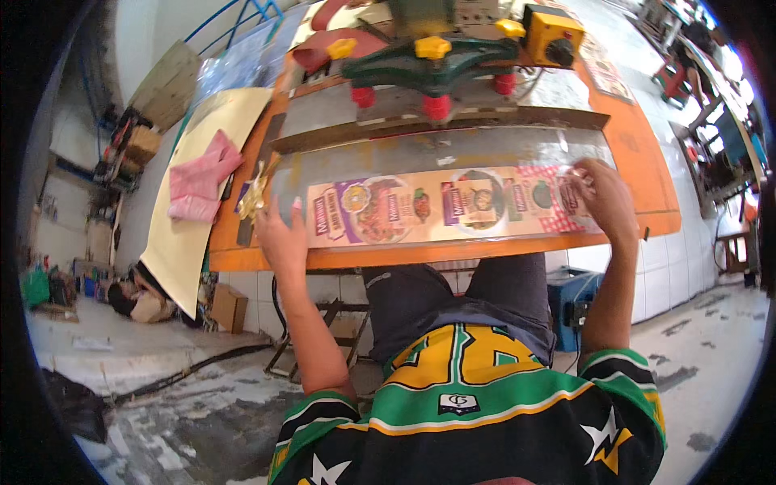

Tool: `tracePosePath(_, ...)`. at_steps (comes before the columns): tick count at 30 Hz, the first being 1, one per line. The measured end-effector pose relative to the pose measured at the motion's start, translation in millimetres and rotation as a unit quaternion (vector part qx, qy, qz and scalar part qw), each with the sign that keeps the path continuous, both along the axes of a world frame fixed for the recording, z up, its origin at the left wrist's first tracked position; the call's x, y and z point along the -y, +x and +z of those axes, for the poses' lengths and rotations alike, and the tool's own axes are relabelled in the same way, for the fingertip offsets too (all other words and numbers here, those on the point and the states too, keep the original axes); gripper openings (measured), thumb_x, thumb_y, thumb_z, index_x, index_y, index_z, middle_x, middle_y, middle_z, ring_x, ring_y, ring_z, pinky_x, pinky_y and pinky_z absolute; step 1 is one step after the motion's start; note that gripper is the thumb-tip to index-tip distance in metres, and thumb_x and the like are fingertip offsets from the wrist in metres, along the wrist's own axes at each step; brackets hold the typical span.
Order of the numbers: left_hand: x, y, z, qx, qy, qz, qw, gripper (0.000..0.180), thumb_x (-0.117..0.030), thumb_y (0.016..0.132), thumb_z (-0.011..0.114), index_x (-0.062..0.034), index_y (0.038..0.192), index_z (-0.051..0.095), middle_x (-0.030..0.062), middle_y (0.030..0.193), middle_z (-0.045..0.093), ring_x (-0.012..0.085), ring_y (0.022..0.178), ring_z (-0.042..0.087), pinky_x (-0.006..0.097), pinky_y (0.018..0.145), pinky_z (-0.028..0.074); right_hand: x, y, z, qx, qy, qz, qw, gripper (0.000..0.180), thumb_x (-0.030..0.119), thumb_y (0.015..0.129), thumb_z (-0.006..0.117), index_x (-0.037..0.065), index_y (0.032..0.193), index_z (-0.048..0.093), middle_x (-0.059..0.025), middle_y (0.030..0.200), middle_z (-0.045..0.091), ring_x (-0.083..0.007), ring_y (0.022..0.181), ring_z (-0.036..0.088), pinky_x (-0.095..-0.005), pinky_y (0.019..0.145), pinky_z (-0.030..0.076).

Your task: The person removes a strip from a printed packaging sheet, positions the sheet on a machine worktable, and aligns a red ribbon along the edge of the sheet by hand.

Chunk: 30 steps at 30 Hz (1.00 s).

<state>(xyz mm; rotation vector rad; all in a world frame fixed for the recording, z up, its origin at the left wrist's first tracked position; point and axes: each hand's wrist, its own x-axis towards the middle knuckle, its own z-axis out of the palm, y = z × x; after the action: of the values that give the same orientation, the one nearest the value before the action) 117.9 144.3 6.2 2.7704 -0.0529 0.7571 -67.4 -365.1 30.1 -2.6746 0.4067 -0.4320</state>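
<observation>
A long printed strip, with food pictures on beige, purple and red-checked panels, lies across the metal plate near the table's front edge. It looks glossy, as if covered with clear plastic. At its left end my left hand rests on the table edge, thumb and fingers apart, close beside the strip. My right hand bends over the right end, fingers curled onto it and partly hiding it. Beyond the strip runs a metal bar. Above that stands a dark green press frame with yellow knobs and red feet.
A yellow control box with a black knob sits at the back right of the orange table. Left are a pink cloth on a cream sheet and crumpled gold foil. A blue machine stands below.
</observation>
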Motion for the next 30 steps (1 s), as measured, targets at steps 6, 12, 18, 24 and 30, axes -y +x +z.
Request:
tracePosePath(6,-15.5,-14.1,-5.4,-0.041,0.018,-0.007,0.999,0.044,-0.03,0.098,0.067,0.0036,0.127,0.069,0.0234,0.118,0.064,0.0386,0.111,0.061,0.047,0.102,0.048,-7.7,-13.2,-4.4,-0.075,-0.059,-0.221,0.971,0.034,0.036,0.099,0.067,0.002,0.104,0.068,-0.0197,0.103,0.073,-0.0368,0.097,0.07,-0.0483,0.086,0.052)
tracePosePath(12,3.6,-3.6,-9.2,-0.102,-0.159,-0.078,0.979,0.032,-0.024,0.098,0.071,0.0053,0.11,0.069,0.0146,0.101,0.064,0.0284,0.098,0.065,0.041,0.09,0.052,-1.6,-14.1,-9.7,-0.074,0.009,-0.212,0.974,0.043,0.042,0.098,0.071,-0.001,0.093,0.069,-0.0199,0.089,0.073,-0.0339,0.088,0.071,-0.0461,0.079,0.052)
tracePosePath(18,0.3,18.7,-17.7,-0.115,-0.308,-0.126,0.936,0.024,-0.017,0.1,0.068,0.0053,0.107,0.067,0.0106,0.093,0.068,0.0207,0.081,0.065,0.034,0.075,0.054,39.6,-15.3,-46.6,0.012,0.178,-0.161,0.971,0.04,0.038,0.096,0.073,-0.002,0.094,0.07,-0.0124,0.084,0.072,-0.0226,0.078,0.068,-0.0389,0.072,0.052)
tracePosePath(24,-1.1,54.0,-16.6,-0.026,-0.29,-0.111,0.95,0.019,-0.012,0.1,0.065,0.0053,0.107,0.066,0.0141,0.09,0.071,0.0247,0.082,0.069,0.039,0.077,0.055,36.4,15.3,-55.3,0.085,0.232,-0.111,0.963,0.035,0.032,0.097,0.072,-0.003,0.097,0.071,-0.0129,0.086,0.074,-0.0204,0.078,0.069,-0.0362,0.072,0.053)
tracePosePath(30,-7.3,91.6,-34.2,0.042,-0.138,-0.149,0.978,0.018,-0.014,0.098,0.069,0.004,0.1,0.069,0.0235,0.089,0.073,0.0375,0.083,0.071,0.046,0.077,0.054,34.3,49.7,-53.5,0.096,0.148,-0.141,0.974,0.037,0.033,0.098,0.07,-0.004,0.096,0.072,-0.0195,0.089,0.075,-0.0311,0.083,0.073,-0.0443,0.078,0.055)
